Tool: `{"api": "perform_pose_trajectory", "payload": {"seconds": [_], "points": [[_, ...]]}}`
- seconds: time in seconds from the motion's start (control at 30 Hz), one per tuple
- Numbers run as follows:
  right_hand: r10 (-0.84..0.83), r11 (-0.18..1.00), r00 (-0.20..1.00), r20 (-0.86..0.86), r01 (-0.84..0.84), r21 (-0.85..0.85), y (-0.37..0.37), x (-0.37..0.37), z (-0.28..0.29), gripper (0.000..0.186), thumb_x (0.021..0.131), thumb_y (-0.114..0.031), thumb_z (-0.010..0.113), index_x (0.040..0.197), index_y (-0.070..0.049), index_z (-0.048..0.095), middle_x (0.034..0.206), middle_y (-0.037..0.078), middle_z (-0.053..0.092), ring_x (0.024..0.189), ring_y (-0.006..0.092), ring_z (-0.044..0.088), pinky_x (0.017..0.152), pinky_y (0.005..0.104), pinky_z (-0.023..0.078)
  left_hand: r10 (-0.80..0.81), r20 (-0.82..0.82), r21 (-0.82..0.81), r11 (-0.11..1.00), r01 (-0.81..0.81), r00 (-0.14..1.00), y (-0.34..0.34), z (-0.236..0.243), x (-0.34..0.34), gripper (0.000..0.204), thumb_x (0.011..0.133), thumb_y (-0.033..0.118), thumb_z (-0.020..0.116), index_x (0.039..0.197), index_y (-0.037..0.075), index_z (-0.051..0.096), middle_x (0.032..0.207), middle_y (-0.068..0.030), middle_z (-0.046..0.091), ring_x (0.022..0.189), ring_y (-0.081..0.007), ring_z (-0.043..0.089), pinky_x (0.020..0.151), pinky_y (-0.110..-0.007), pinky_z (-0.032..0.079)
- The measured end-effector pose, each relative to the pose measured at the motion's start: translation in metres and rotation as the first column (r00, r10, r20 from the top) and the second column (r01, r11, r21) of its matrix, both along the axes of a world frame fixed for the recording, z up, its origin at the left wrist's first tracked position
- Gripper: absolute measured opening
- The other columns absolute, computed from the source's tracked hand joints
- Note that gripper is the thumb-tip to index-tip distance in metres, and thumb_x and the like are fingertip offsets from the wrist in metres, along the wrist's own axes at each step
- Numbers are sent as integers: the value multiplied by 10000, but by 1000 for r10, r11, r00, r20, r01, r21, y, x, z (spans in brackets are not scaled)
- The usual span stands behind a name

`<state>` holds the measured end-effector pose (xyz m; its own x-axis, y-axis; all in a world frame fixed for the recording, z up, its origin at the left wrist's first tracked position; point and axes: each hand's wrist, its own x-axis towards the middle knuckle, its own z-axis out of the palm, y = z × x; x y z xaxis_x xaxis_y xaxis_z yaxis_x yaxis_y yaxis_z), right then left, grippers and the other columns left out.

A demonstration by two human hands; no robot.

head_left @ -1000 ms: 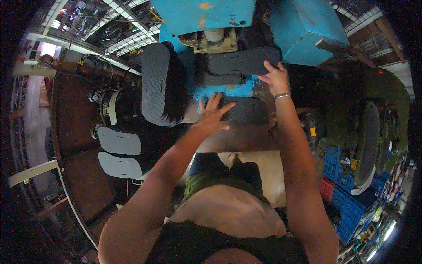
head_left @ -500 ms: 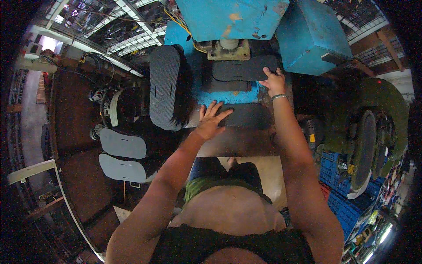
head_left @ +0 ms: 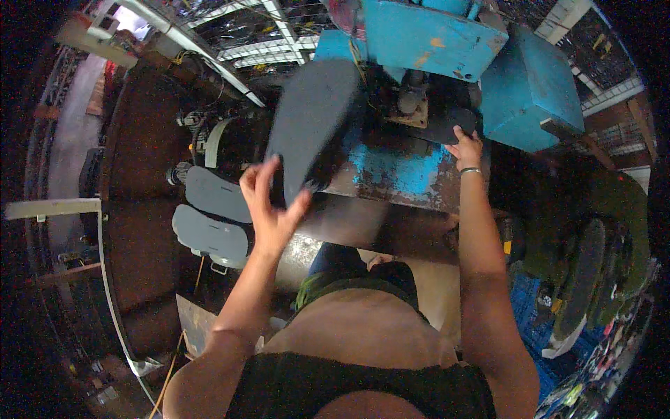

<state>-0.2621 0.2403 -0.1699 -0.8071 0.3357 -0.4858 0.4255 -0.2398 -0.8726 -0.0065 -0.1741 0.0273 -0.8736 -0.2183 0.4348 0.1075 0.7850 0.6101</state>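
Note:
My left hand [head_left: 271, 206] is at the near end of a smooth dark grey shoe sole [head_left: 314, 105], thumb and fingers spread on either side of it. This sole lies lengthwise on top of a dark stack at the left of the worktable and is slightly blurred. Further right, my right hand [head_left: 469, 148], with a metal band at the wrist, grips the right end of another dark sole [head_left: 459, 122]. The rest of that sole runs left beneath the blue press [head_left: 433, 42], where the metal press fitting [head_left: 412, 105] partly hides it.
Two stacks topped by light grey slotted soles [head_left: 209, 230] stand left of my left forearm. The worktable [head_left: 398, 167] has worn blue paint. A blue machine housing [head_left: 534, 91] is at the right, and more soles [head_left: 586, 272] with blue crates [head_left: 527, 307] lie beyond my right arm.
My left hand has moved left from the table to the stack. The dark sole near the table's front edge is gone from there, and a smooth sole now tops the stack. The view has shifted.

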Motion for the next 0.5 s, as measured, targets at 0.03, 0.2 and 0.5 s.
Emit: {"api": "perform_pose_trajectory", "payload": {"seconds": [0.03,0.2,0.5], "points": [[12,1000,1000,17,-12,4,0,-3,-5,812,954,-264,827,1589,-45,369,1255,172,699,934,353,752,752,472,685,123,-30,1,992,-123,992,2,0,-17,798,791,274,914,1491,112,566,1393,-188,479,1357,-364,461,1162,-489,407],[105,994,993,50,-104,-18,11,-12,-24,748,977,-442,787,1537,-93,434,1250,183,675,1004,399,757,776,486,671,294,240,-261,937,-230,925,24,-14,-70,952,774,421,940,1572,188,474,1545,-298,383,1418,-480,424,1170,-534,401],[253,920,967,-19,-247,-306,26,47,-21,1054,997,-671,630,1711,-92,113,1653,284,389,1341,398,617,1115,507,516,-163,211,302,949,94,964,2,-48,98,841,910,210,852,1608,87,399,1551,-208,430,1289,-365,561,1094,-435,502]]}}
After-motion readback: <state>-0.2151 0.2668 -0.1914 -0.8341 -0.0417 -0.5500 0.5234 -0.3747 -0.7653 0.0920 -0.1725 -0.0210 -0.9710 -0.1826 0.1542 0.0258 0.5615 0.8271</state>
